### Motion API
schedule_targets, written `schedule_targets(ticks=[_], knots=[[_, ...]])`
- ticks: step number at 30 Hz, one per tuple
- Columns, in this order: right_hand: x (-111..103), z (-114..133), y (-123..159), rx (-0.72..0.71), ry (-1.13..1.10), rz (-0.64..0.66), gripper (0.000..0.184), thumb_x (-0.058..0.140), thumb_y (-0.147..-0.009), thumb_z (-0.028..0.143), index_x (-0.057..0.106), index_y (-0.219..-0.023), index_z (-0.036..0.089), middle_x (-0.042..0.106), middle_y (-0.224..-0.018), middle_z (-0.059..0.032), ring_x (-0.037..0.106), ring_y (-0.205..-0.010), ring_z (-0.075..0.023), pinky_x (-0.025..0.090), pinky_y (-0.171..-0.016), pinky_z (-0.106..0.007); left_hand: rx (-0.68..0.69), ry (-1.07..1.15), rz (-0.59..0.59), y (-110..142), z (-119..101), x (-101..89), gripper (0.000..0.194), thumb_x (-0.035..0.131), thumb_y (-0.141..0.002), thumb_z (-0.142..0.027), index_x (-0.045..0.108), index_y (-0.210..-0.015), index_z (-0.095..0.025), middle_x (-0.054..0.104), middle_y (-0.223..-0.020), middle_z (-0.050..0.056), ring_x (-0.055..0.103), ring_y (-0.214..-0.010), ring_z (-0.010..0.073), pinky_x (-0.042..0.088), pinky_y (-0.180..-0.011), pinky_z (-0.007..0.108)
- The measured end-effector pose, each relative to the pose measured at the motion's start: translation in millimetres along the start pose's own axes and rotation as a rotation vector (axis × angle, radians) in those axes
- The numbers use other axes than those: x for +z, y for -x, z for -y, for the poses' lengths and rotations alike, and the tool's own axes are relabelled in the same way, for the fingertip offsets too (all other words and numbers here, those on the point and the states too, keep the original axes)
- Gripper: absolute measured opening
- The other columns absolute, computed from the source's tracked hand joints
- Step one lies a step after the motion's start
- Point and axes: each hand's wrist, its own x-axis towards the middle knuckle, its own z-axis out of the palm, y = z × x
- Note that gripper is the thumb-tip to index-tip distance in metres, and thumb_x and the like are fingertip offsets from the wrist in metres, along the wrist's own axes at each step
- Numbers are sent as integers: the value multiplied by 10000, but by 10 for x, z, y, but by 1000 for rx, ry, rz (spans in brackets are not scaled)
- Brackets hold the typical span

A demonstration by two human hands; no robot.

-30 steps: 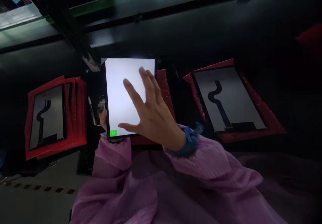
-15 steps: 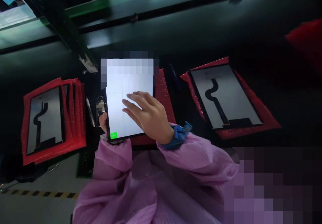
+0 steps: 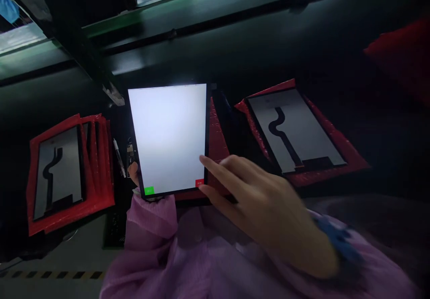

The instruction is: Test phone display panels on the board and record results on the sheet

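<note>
A lit display panel (image 3: 168,133) glows white at the centre, with a small green square at its bottom left corner and a small red one at its bottom right. My left hand (image 3: 132,172) grips the panel's lower left edge; only a fingertip shows beyond the pink sleeve. My right hand (image 3: 265,205) hovers at the panel's bottom right corner, fingers stretched out and empty, the forefinger tip beside the red square.
To the left, a stack of red bubble-wrap sheets (image 3: 101,155) carries an unlit panel (image 3: 58,169) with a black ribbon cable. Another unlit panel (image 3: 292,129) lies on red wrap (image 3: 352,158) at the right. A pen (image 3: 118,155) lies beside the left stack. More red wrap (image 3: 403,53) sits far right.
My right hand has left the screen's middle and drawn back to the bottom right corner. A red square now shows there. The left hand keeps its grip.
</note>
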Motion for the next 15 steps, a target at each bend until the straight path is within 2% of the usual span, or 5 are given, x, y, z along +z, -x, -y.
schedule_targets(ticks=[3,6,10,13,15], knots=[[-433,-29,11,54,8,-46,257,519,-1027,367,666,-1119,177,676,-880,-48,647,-751,-159,491,-641,-298,20,102,32,48,15,3,483,717,-682,-639,759,-1078,-365,785,-1017,-71,709,-886,230,597,-783,369],[-635,-158,-160,114,114,-77,311,491,-1022,470,666,-1035,213,711,-919,-48,662,-712,-189,427,-571,-342,9,126,51,84,46,-13,516,705,-711,-634,741,-1142,-351,778,-1056,-69,702,-905,227,591,-776,364],[-410,-490,-599,253,305,-41,398,524,-992,504,667,-1173,179,736,-964,-95,654,-681,-243,311,-539,-314,36,133,71,61,113,-106,598,690,-725,-686,696,-1232,-370,767,-1116,-53,701,-931,232,571,-823,371],[-133,-753,-830,312,208,-71,289,567,-986,439,697,-1031,186,699,-875,-96,646,-738,-244,401,-630,-354,55,118,83,24,144,-195,592,687,-735,-704,689,-1233,-383,775,-1072,-42,708,-906,230,560,-851,371],[-14,-876,-887,262,101,-99,362,483,-1022,474,690,-934,191,657,-810,-89,633,-770,-240,441,-681,-376,41,100,84,10,141,-245,549,691,-739,-692,705,-1194,-386,781,-997,-38,709,-849,233,570,-814,373]])
